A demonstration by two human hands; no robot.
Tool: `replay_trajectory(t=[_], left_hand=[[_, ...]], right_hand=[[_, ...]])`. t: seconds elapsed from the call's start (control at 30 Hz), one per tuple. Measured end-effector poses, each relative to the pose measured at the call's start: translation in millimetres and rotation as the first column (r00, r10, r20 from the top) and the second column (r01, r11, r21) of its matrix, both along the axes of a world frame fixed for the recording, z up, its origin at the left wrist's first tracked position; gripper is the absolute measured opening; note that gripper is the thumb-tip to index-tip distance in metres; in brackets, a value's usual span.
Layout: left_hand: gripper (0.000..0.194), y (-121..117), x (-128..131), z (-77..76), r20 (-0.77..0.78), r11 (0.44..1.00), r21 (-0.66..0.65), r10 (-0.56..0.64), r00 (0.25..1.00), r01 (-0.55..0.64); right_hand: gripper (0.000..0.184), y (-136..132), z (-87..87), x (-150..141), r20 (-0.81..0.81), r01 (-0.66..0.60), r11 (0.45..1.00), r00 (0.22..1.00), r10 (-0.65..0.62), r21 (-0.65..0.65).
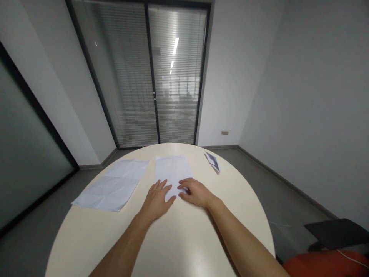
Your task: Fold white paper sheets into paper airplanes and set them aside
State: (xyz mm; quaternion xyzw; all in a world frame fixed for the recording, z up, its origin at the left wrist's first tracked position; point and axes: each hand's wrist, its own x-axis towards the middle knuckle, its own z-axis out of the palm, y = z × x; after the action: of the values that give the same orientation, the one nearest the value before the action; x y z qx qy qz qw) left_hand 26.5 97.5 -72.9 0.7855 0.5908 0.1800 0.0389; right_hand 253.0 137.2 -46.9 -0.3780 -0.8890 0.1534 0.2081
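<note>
A white sheet of paper (172,167) lies flat in the middle of the round table, its near part covered by my hands. My left hand (158,198) rests on the sheet's near left side, fingers spread. On the near right side is my right hand (194,191), its fingers curved and apart, touching the paper with nothing held in them. To the left lies a larger creased sheet (117,184), reaching the table's edge. A small folded paper piece (213,161) with a dark printed area sits at the far right of the table.
The round cream table (178,238) fills the foreground. At the lower right stand a red seat (323,263) and a black flat panel (338,232) beside the table. Beyond are glass doors (178,96) with blinds, and a wall socket (225,132).
</note>
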Motion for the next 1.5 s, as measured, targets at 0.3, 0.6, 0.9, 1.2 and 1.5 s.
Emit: replay_trajectory(t=[0.3,0.6,0.9,1.2,1.5], left_hand=[[0.039,-1,2,7.2,0.043,0.994,0.088,-0.073,0.996,0.069],[0.032,0,1,6.3,0.091,0.996,0.079,-0.053,0.994,0.046],[0.033,0,1,9.8,0.063,0.999,0.043,-0.024,0.998,0.021],[0.032,-5,-1,22.1,0.062,0.999,0.010,0.043,0.997,-0.044],[0.025,-8,-2,24.9,0.200,0.995,0.018,0.088,0.976,-0.094]], right_hand=[[0.039,1,-2.9,1,-0.001,-0.006,1.000,1.000,0.006,0.017],[0.032,-1,2.6,-1,-0.019,0.016,1.000,1.000,-0.016,0.009],[0.032,2,3.0,1,-0.051,0.028,0.999,0.998,-0.030,-0.042],[0.027,2,9.0,10,-0.081,0.038,0.990,0.995,-0.050,-0.138],[0.028,15,-0.2,17,-0.231,0.159,0.972,0.953,-0.197,-0.170]])
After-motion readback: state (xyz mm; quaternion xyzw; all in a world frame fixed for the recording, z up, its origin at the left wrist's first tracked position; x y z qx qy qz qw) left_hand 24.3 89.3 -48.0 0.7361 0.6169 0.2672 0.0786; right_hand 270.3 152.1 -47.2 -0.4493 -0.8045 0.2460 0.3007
